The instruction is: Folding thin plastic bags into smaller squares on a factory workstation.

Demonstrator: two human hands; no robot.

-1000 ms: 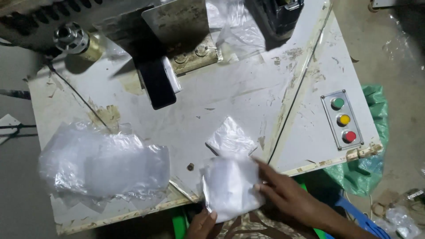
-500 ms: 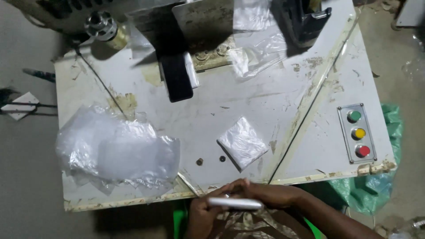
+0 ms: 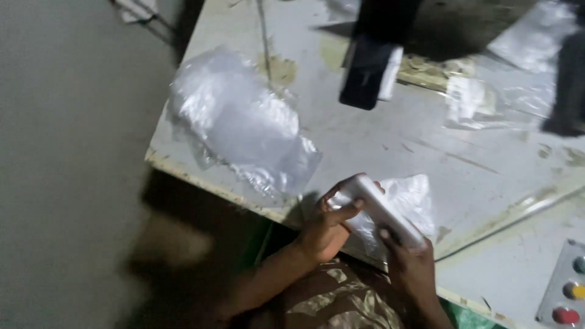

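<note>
My left hand (image 3: 326, 225) and my right hand (image 3: 409, 265) together hold a flat white packet in clear plastic (image 3: 381, 210) edge-on, just above the near edge of the worn white table (image 3: 378, 146). The left fingers pinch its upper left end, the right fingers grip its lower right end. A small crumpled clear plastic packet (image 3: 414, 195) lies on the table right behind my hands.
A big heap of clear plastic bags (image 3: 241, 125) lies at the table's left corner. A dark machine part (image 3: 372, 67) hangs over the table's far middle, with more plastic sheets (image 3: 499, 97) to its right. A panel with green, yellow and red buttons (image 3: 570, 289) sits at the lower right.
The view has swung and closed in on the table's near edge. My hands have lifted the white packet from the table edge and now hold it tilted, one hand at each end.
</note>
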